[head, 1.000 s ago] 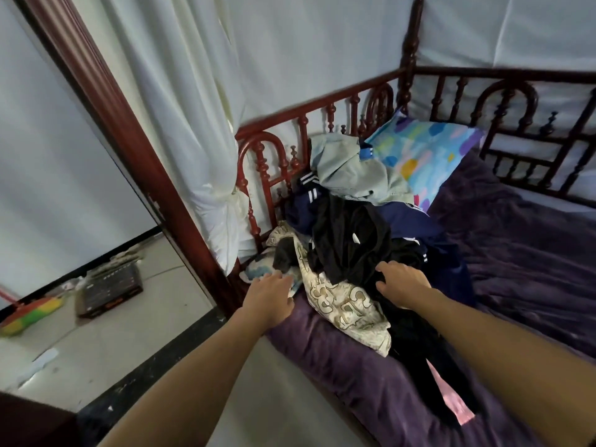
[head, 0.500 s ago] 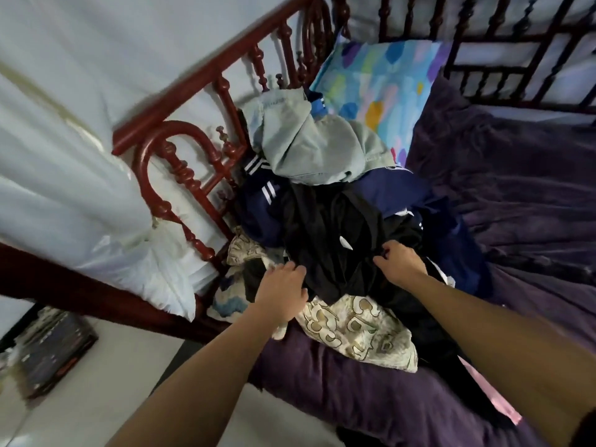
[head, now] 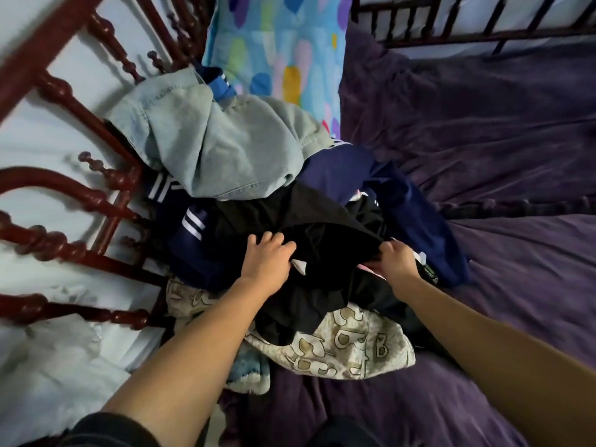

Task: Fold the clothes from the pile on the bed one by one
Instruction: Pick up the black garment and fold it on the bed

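Both arms reach forward, forearms bare. Left arm comes up from bottom left, dark sleeve (head: 106, 429) bunched near the elbow. Left hand (head: 267, 262) back up, fingers (head: 263, 241) curled down into black garment (head: 322, 233), thumb out to the right, gripping it. Right arm comes in from lower right, wrist straight. Right hand (head: 398, 262) back up, fingers curled round a fold of the same garment, pinching its edge. Hands near each other, level, not touching.
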Motion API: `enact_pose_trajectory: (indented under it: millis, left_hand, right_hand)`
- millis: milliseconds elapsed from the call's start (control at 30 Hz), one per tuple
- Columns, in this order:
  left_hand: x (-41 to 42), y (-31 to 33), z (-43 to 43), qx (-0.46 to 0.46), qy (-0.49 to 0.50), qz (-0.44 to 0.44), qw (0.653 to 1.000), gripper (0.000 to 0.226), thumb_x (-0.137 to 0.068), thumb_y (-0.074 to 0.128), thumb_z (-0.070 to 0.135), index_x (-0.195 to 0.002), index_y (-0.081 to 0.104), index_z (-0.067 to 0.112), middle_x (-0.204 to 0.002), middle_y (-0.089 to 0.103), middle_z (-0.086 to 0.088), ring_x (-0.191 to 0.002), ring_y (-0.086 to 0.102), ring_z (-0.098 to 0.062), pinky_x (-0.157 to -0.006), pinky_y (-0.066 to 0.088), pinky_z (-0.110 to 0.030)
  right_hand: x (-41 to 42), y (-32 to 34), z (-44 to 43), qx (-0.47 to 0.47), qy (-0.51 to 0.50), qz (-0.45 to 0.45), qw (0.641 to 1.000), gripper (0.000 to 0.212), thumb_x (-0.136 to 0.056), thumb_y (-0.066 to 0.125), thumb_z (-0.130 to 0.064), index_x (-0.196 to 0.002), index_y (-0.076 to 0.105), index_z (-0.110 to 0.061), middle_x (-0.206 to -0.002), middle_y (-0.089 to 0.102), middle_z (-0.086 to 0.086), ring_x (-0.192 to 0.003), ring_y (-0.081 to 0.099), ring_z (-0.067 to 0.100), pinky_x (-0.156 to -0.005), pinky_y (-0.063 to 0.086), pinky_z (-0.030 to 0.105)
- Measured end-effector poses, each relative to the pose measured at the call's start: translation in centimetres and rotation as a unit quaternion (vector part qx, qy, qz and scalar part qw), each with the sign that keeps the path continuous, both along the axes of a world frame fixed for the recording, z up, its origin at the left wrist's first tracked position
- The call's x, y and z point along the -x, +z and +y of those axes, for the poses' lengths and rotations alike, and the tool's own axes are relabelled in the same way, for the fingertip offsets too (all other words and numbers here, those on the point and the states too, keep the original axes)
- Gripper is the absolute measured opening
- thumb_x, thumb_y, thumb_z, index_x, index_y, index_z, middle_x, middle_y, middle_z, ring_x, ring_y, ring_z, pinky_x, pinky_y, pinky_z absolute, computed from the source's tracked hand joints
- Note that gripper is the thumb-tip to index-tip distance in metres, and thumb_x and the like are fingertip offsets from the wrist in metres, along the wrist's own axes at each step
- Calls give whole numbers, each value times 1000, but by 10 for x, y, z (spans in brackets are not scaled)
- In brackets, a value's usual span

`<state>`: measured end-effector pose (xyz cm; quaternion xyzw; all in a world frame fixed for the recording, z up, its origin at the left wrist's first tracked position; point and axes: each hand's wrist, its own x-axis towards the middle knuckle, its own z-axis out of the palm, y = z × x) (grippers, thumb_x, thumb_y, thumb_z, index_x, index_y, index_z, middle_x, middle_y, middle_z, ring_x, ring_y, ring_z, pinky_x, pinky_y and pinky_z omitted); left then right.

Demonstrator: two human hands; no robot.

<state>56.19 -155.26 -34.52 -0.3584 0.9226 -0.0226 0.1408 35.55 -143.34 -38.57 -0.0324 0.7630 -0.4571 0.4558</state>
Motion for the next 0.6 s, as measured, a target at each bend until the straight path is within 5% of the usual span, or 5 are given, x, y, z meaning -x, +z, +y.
enact_pose_trajectory:
  millis: [100,267,400,500,600]
  left_hand:
    - [-1,15,0,-63,-7,79,995,18,-91,55,32,-106,54,22,-112,53,4,-108,47,-20,-88,33,-35]
    - [-21,59,-5,-132,-27,242,961,23,-82,64,33,-83,56,12,-107,51,-1,-99,48,-22,-83,41,-35]
    - [-21,126,2,-198,-33,392,898,29,-69,55,40,-66,56,11,-94,61,-3,-86,55,-21,-78,46,-34]
    - [-15,183,18,-267,-20,462,846,30,-69,67,29,-53,42,24,-65,62,13,-61,50,-7,-63,41,-22]
    - [-2,241,29,-308,-47,486,817,31,-72,67,13,-56,42,20,-52,40,9,-50,34,-5,-52,28,-20]
  right_hand:
    - [-3,38,6,43,-130,-21,990,24,-96,32,-6,-99,55,0,-80,62,15,-66,63,25,-48,53,27]
    - [-13,102,25,114,-278,-30,953,18,-95,39,-11,-94,57,-10,-98,60,15,-73,59,23,-59,52,32]
    - [-15,169,64,165,-369,-35,914,9,-96,46,-14,-99,52,-8,-85,56,10,-72,56,23,-59,50,34]
    - [-12,218,96,194,-357,-11,914,7,-88,55,-14,-81,54,-12,-74,53,8,-64,55,22,-47,48,28]
    - [-13,276,125,230,-303,22,925,10,-83,65,-17,-76,57,-15,-65,55,5,-54,57,20,-45,49,26]
